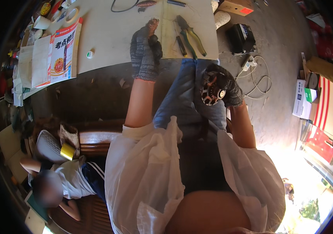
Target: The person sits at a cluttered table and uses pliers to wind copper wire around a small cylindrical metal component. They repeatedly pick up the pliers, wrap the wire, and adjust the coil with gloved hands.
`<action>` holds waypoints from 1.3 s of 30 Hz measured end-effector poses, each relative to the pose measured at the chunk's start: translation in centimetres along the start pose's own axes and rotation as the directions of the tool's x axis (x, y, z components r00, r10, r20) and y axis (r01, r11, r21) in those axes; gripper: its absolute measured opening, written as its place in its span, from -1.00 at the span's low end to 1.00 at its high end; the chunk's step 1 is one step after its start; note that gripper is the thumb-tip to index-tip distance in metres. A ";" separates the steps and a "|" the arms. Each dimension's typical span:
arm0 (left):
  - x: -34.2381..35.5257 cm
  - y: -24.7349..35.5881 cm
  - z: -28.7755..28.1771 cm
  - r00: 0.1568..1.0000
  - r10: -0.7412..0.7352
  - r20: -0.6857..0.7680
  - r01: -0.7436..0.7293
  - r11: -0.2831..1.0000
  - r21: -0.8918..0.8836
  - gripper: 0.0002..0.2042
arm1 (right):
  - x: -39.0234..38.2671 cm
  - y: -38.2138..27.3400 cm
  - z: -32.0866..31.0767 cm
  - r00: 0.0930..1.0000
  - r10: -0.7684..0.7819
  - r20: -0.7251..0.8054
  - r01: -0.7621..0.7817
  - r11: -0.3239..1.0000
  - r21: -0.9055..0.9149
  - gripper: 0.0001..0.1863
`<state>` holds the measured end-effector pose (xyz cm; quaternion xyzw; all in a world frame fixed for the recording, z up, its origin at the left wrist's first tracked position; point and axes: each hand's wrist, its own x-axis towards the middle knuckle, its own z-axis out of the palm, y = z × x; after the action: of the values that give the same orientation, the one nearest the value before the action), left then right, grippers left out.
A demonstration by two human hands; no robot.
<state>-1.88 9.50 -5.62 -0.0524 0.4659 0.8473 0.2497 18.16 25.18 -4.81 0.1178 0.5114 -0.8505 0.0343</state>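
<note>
Both my hands wear dark grey knit gloves. My left hand (144, 52), at the table's near edge, is closed on a bundle of reddish copper wire (153, 25) that sticks out past the fingers. Above my thigh, my right hand (232, 89) grips a round motor core (210, 90) with dark metal segments and a bright shaft end. Part of the core is hidden by the glove. On the table, right of my left hand, lie combination pliers (190, 37) with green-yellow handles and a thin screwdriver-like tool (181, 46).
At the table's far edge lie another copper bundle (146, 3), a black cable loop (123, 8) and a dark cylinder (176, 3). Books (63, 50) and tape rolls (72, 15) crowd the left. A power strip (249, 63) sits on the floor. Someone lies on the bench (96, 137) at left.
</note>
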 end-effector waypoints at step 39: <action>-3.6 2.3 -7.9 0.690 0.458 0.560 -0.627 -0.009 0.779 -0.70 | 7.0 0.4 -0.8 0.956 -0.291 0.039 0.266 0.800 -0.537 -0.76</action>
<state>-0.96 0.70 -7.08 0.3524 0.8335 0.4161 -0.0891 11.55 26.08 -7.18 0.0462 0.7410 -0.6661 -0.0711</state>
